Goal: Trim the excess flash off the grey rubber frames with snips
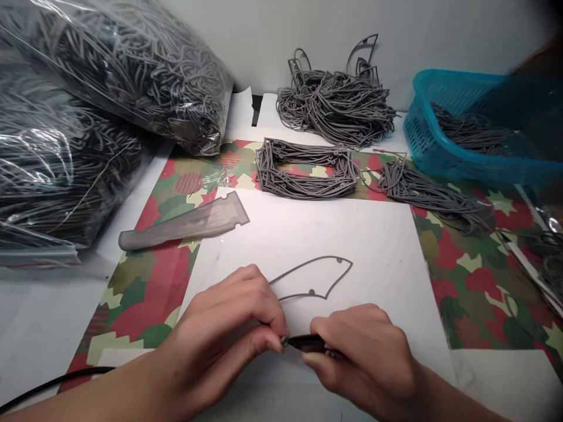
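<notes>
Gray rubber loop [308, 264] on white paper [373, 252], one end hidden within pinched fingers of left hand [224, 316]; fingers of right hand [360, 357] clamped around black tool [305, 343], tip partly obscured.

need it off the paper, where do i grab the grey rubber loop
Pinch the loop at its pointed far tip, coming from above on the far side: it lies flat on the paper, and your left hand and right hand crowd its near end.

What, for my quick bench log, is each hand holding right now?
Left hand: closed, gripping the end of a thin grey rubbery outline strip, grip partly hidden.
Right hand: closed, holding a slim black tool.
</notes>
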`<state>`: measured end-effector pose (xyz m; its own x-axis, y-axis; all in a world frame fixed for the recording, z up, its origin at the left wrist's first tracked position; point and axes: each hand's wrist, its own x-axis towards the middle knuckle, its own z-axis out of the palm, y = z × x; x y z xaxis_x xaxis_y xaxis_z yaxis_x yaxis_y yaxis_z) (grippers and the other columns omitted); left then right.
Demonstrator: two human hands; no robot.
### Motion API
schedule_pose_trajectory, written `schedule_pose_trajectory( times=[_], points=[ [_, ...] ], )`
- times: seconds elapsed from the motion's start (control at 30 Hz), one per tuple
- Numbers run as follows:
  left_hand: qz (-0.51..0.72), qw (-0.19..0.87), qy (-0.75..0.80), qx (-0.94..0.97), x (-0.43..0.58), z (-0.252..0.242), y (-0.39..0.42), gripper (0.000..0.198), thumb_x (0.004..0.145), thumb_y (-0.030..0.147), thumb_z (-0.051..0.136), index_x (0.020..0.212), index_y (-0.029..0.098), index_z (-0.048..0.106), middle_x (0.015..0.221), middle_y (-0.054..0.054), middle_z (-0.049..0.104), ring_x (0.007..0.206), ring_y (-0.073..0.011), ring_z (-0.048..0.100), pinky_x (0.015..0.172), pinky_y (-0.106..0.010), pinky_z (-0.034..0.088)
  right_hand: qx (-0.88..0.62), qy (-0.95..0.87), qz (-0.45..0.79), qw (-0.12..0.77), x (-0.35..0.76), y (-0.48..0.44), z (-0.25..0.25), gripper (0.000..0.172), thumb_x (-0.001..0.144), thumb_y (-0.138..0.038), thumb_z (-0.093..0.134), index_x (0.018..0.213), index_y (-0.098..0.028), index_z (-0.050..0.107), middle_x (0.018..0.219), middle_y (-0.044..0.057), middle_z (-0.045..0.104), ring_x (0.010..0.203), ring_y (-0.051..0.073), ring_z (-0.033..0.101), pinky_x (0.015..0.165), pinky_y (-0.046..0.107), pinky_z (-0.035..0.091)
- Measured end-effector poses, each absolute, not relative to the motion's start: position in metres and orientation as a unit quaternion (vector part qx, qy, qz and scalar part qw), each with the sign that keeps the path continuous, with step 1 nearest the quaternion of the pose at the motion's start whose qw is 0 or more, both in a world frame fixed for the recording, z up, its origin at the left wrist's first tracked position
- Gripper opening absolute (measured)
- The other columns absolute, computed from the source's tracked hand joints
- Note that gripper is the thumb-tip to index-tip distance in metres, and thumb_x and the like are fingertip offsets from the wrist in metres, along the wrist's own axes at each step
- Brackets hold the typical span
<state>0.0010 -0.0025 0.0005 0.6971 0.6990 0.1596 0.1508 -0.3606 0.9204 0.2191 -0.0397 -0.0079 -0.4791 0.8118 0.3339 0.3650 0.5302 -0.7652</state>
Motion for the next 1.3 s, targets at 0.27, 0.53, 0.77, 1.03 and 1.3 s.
schedule_pose_trajectory(
  times=[0.27, 0.53, 0.77, 1.03, 1.3],
  points=[
    [0.284, 0.476, 0.277, 0.785, 0.0028, 0.0007, -0.0014, 0.012, 0.094, 0.010, 0.049, 0.088, 0.019, 0.052, 0.080, -0.002, 0.059, 0.076, -0.0147, 0.051, 0.067, -0.027, 0.042, -0.367, -0.795, 0.331, 0.352, 0.2196, -0.0387, -0.0051, 0.030, 0.097, -0.022, 0.047, 0.068, -0.019, 0.042, 0.061, -0.006, 0.029, 0.053, 0.008, 0.026, 0.047, 0.024, 0.025],
    [0.293, 0.458, 0.275, 0.793, 0.0041, 0.0002, -0.0014, 0.012, 0.095, 0.012, 0.048, 0.087, 0.019, 0.052, 0.078, -0.002, 0.059, 0.074, -0.0145, 0.050, 0.066, -0.027, 0.042, -0.372, -0.796, 0.342, 0.334, 0.2211, -0.0386, -0.0060, 0.031, 0.097, -0.023, 0.046, 0.067, -0.019, 0.041, 0.061, -0.006, 0.029, 0.052, 0.007, 0.025, 0.047, 0.024, 0.024],
    [0.299, 0.432, 0.274, 0.805, 0.0048, -0.0007, -0.0017, 0.010, 0.094, 0.012, 0.050, 0.087, 0.019, 0.052, 0.077, -0.001, 0.059, 0.073, -0.0145, 0.049, 0.066, -0.027, 0.041, -0.376, -0.810, 0.299, 0.336, 0.2202, -0.0384, -0.0042, 0.031, 0.098, -0.022, 0.046, 0.067, -0.017, 0.047, 0.057, -0.006, 0.035, 0.051, 0.008, 0.031, 0.047, 0.025, 0.026],
    [0.291, 0.468, 0.270, 0.789, 0.0034, 0.0000, -0.0026, 0.011, 0.094, 0.011, 0.049, 0.088, 0.019, 0.052, 0.078, -0.001, 0.059, 0.075, -0.0142, 0.049, 0.066, -0.027, 0.041, -0.368, -0.828, 0.260, 0.335, 0.2198, -0.0363, -0.0041, 0.035, 0.099, -0.023, 0.043, 0.065, -0.016, 0.052, 0.054, -0.005, 0.038, 0.048, 0.009, 0.032, 0.045, 0.026, 0.025],
    [0.267, 0.537, 0.275, 0.752, 0.0006, -0.0016, -0.0063, 0.012, 0.093, 0.009, 0.050, 0.091, 0.020, 0.053, 0.079, -0.002, 0.056, 0.077, -0.0147, 0.051, 0.067, -0.028, 0.042, -0.376, -0.847, 0.187, 0.326, 0.2193, -0.0346, -0.0030, 0.040, 0.101, -0.027, 0.040, 0.067, -0.015, 0.056, 0.050, -0.006, 0.042, 0.045, 0.008, 0.035, 0.045, 0.026, 0.027]
  ],
)
